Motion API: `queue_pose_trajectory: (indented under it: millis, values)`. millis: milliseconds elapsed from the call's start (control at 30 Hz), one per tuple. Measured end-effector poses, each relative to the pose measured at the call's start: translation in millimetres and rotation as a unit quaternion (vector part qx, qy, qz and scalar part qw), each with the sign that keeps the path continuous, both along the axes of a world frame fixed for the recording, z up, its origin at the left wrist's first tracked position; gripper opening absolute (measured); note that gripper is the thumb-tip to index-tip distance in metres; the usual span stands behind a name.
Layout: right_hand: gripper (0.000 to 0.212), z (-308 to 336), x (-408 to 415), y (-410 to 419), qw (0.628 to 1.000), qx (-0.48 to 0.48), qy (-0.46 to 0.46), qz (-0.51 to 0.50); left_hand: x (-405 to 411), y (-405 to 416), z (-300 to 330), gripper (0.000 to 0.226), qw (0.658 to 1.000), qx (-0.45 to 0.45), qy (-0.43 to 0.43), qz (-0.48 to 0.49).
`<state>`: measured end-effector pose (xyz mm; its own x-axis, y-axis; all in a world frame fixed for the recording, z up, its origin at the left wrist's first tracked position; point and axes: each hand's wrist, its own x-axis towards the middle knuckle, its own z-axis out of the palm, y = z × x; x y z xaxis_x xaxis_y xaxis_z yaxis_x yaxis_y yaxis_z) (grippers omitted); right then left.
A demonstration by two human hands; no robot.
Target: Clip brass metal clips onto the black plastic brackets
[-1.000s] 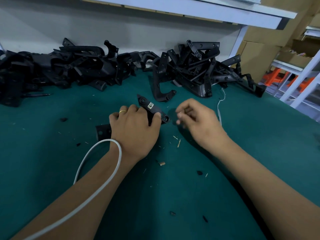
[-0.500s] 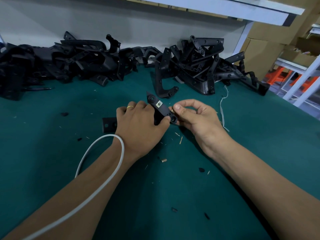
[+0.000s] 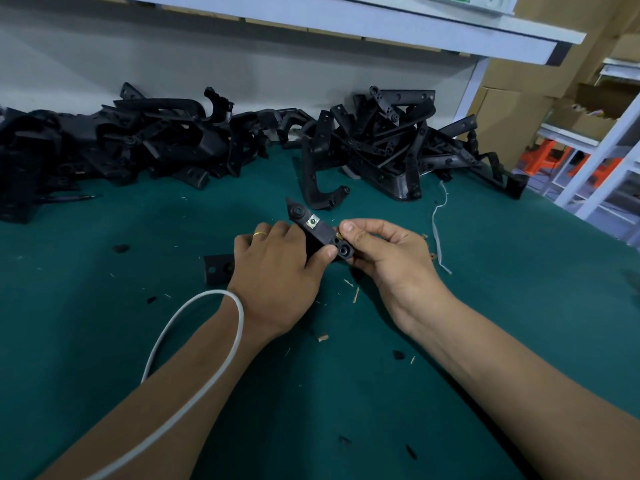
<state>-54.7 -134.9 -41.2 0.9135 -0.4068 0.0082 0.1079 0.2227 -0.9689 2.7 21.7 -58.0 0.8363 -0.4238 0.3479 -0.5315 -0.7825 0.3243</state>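
Green felt covers the work surface (image 3: 104,341), flecked with wood splinters and black scraps near its front edge, where two bare forearms reach in and a white cord (image 3: 194,341) loops around the left wrist. Toward the middle of the surface, the left hand (image 3: 277,278), a gold ring on one finger, curls around a black bracket (image 3: 320,232), thumb pressing its lower end to steady it. The bracket's long axis runs diagonally, its pointed tip aimed at the far left and its lower end toward the right hand. One brass clip (image 3: 312,221) already sits seated midway along the bracket. The right hand (image 3: 384,254) meets the bracket's lower end from the right, thumb and forefinger pinching a small second clip (image 3: 338,233), only a glint of brass showing between the fingertips. That piece lies touching or just beside the bracket's edge; whether it is seated cannot be told. The coming move likely calls for pushing it leftward, across the long axis, onto the bracket while the left hand braces against the push. Another black part (image 3: 216,270) lies flat just left of the left hand. Along the far edge, against the white wall, loose brackets (image 3: 381,147) lie heaped in two tangles beneath a pale shelf (image 3: 346,22), with a white string (image 3: 437,223) trailing toward the right edge.
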Motion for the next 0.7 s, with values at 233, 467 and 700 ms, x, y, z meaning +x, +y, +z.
queue_pose_trajectory:
  millis: [233, 467, 700]
  values:
    - [0.018, -4.0, -2.3, -2.2, 1.0, -0.008, -0.02, 0.004, -0.4, 1.1, -1.4, 0.066, 1.0, 0.01, -0.017, 0.013]
    - [0.012, -3.1, -5.5, -9.3, 0.995, -0.079, -0.002, 0.055, 0.9, 3.7, -1.9, 0.065, 0.998, 0.043, -0.029, 0.026]
    - [0.013, -0.3, -14.5, -8.3, 0.99, -0.127, 0.019, 0.056, -3.2, 5.9, 2.1, 0.075, 0.998, 0.058, -0.034, 0.01]
